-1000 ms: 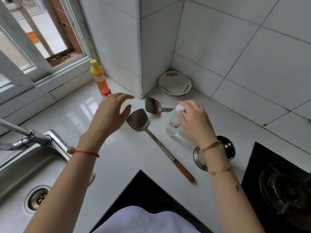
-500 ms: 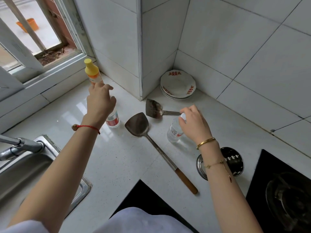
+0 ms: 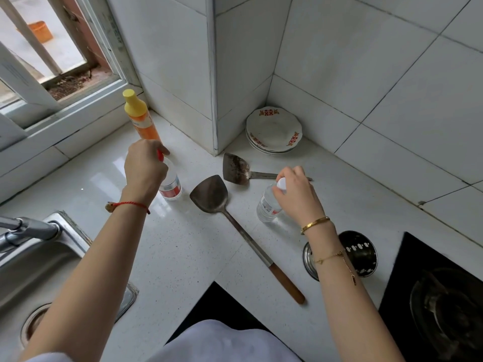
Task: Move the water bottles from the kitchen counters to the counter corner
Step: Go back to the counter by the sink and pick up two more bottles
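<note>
A clear water bottle with a red cap and red label [image 3: 171, 185] stands on the white counter [image 3: 183, 246] left of the tiled wall corner. My left hand [image 3: 144, 168] is closed over its top. A second clear water bottle with a white cap [image 3: 269, 203] stands tilted to the right of the two spatulas. My right hand [image 3: 296, 190] grips its cap and neck from above.
A yellow-capped orange bottle [image 3: 139, 116] stands just behind my left hand. Two metal spatulas [image 3: 214, 197] [image 3: 235, 169] lie between the bottles. Stacked plates [image 3: 274, 129] fill the far corner. A sink [image 3: 31, 267] is left, a metal bowl [image 3: 360, 253] and a stove [image 3: 444, 296] right.
My left hand reached forward, came down on the red-capped bottle and closed on its top. My right hand stayed on the white-capped bottle.
</note>
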